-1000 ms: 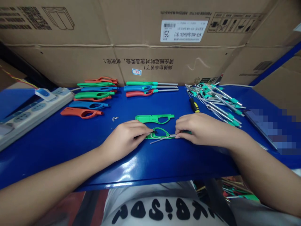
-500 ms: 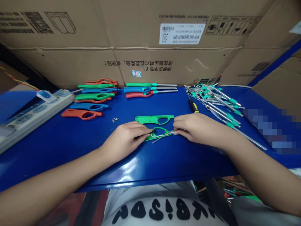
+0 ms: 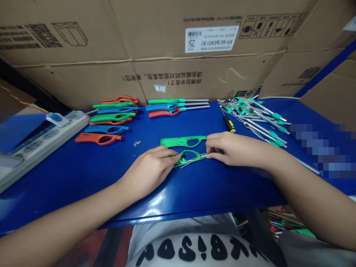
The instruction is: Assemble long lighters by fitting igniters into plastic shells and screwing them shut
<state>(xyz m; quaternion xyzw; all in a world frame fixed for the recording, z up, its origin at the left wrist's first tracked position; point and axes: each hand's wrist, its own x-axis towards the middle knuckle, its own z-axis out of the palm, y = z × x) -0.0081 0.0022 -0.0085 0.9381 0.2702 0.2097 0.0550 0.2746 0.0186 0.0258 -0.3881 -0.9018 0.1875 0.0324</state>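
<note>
My left hand (image 3: 154, 165) is closed in a pinch on the handle end of a green lighter half-shell (image 3: 191, 152) on the blue tabletop. Inside this shell run a white wire (image 3: 182, 161) and a thin metal rod (image 3: 189, 162), which sticks out past the front edge. At the narrow end, the fingers of my right hand (image 3: 226, 148) pinch a metal lighter tube (image 3: 204, 155); most of it is hidden by the hand. Just behind lies a second green half-shell (image 3: 180, 141), its hollow side up, its tip close to my right fingers.
Several lighter handles (image 3: 100, 138) lie at the left, near a power strip (image 3: 41, 141). Small screws (image 3: 137, 143) sit beyond my left hand. Three assembled lighters (image 3: 167, 107), a screwdriver (image 3: 228, 123) and a heap of lighter tubes (image 3: 256, 115) lie along the cardboard (image 3: 94, 81).
The view has shifted slightly. My right fingers have moved a little on the tube at the shell's narrow end; my left hand keeps its pinch on the shell.
</note>
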